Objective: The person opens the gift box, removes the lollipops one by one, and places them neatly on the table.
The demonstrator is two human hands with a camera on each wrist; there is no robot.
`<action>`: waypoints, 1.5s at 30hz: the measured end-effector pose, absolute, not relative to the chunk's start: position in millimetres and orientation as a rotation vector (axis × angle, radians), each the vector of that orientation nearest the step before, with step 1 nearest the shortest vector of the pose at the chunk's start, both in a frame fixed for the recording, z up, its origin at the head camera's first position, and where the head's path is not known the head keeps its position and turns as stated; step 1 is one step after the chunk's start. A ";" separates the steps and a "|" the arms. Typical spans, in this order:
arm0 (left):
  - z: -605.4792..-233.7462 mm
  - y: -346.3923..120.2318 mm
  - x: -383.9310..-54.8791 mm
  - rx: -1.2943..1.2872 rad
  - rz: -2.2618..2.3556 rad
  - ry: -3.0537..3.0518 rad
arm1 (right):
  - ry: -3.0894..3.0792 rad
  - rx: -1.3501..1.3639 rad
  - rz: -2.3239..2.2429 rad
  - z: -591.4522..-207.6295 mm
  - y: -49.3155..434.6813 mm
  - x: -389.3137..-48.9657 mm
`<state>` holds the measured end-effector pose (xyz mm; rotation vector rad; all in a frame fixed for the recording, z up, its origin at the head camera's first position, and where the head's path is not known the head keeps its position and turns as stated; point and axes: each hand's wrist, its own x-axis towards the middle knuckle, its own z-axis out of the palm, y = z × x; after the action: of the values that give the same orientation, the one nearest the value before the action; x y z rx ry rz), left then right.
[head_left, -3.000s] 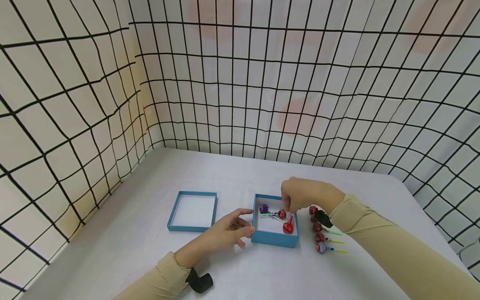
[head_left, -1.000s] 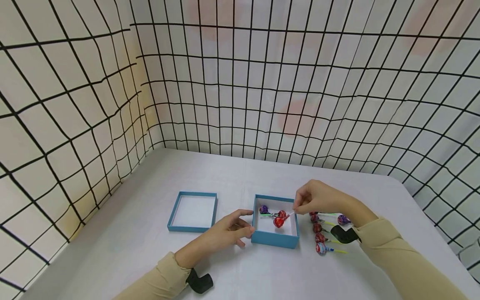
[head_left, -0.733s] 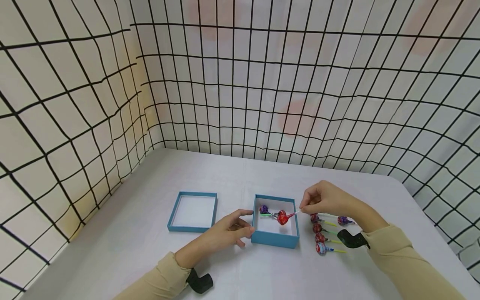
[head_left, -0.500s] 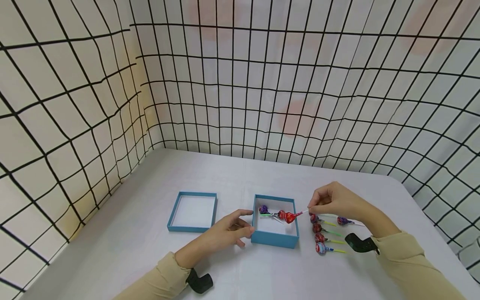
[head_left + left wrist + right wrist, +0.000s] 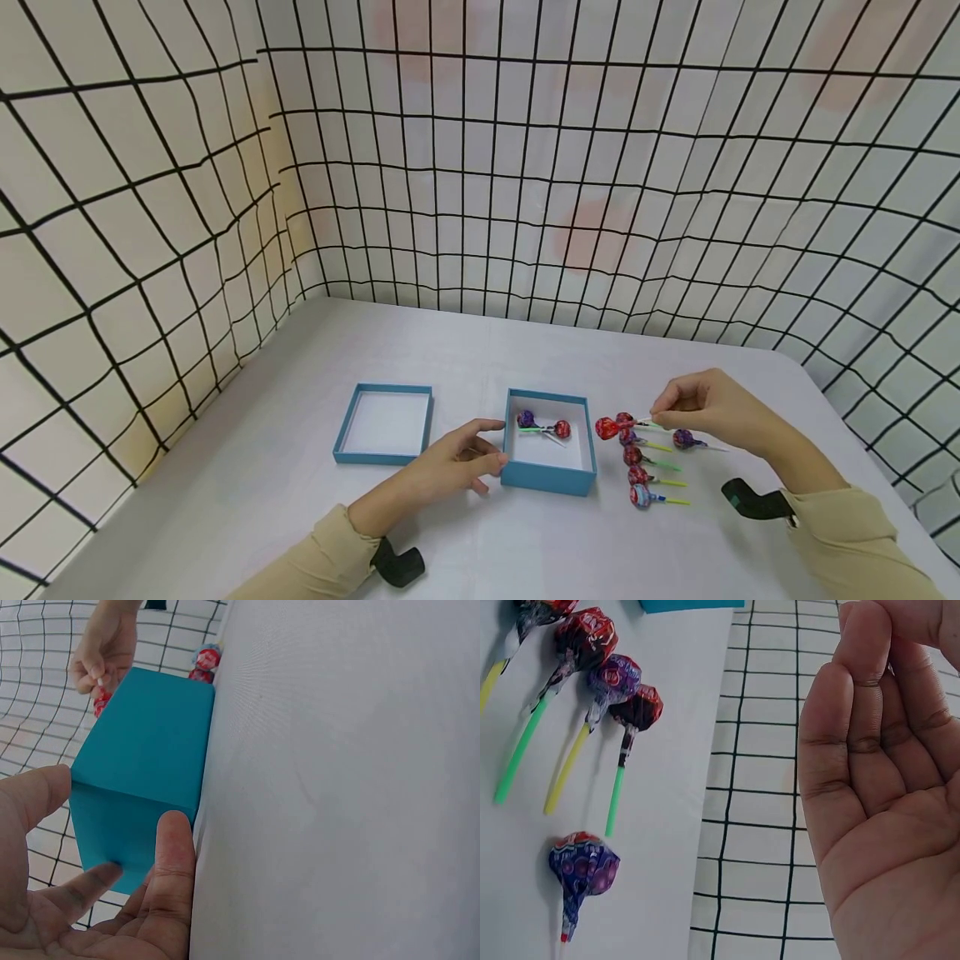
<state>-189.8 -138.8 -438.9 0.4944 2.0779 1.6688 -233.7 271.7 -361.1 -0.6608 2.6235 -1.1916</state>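
My right hand [image 5: 723,412] pinches the white stick of a red lollipop [image 5: 605,428], whose head hangs just right of the blue box [image 5: 547,479]. In the right wrist view the fingertips meet at the top and that lollipop is out of sight. A purple lollipop [image 5: 527,419] and a darker red lollipop [image 5: 562,429] lie inside the box. My left hand [image 5: 446,467] is at the box's left side. Its thumb [image 5: 175,840] and fingers [image 5: 45,793] touch the box wall in the left wrist view, spread and not wrapped round it.
Several wrapped lollipops [image 5: 633,456] lie in a column right of the box, sticks pointing right. Another purple lollipop [image 5: 684,439] lies beyond them. The blue-rimmed lid [image 5: 381,458] rests at the left. Black grid netting [image 5: 465,167] stands behind the white table [image 5: 480,542].
My right hand reached into the box, took the red lollipop by its stick and carried it right, past the box's edge. The left hand stayed at the box.
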 end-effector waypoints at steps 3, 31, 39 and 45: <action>-439.3 -138.7 -190.0 0.494 1.665 2.081 | 2.648 -0.648 -1.186 -362.8 276.8 -232.0; -439.2 -138.8 -190.2 0.485 1.663 2.081 | 2.670 -0.445 -1.254 -384.7 337.8 -216.9; -440.4 -139.0 -191.6 0.477 1.652 2.085 | 2.637 -0.386 -1.273 -393.4 350.7 -217.2; -440.6 -138.9 -191.7 0.479 1.670 2.069 | 2.673 -0.317 -1.215 -400.4 359.8 -217.5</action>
<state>-191.7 -138.9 -440.6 0.4786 2.0694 1.6701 -217.5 359.8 -400.4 -0.3172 2.6734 -1.2148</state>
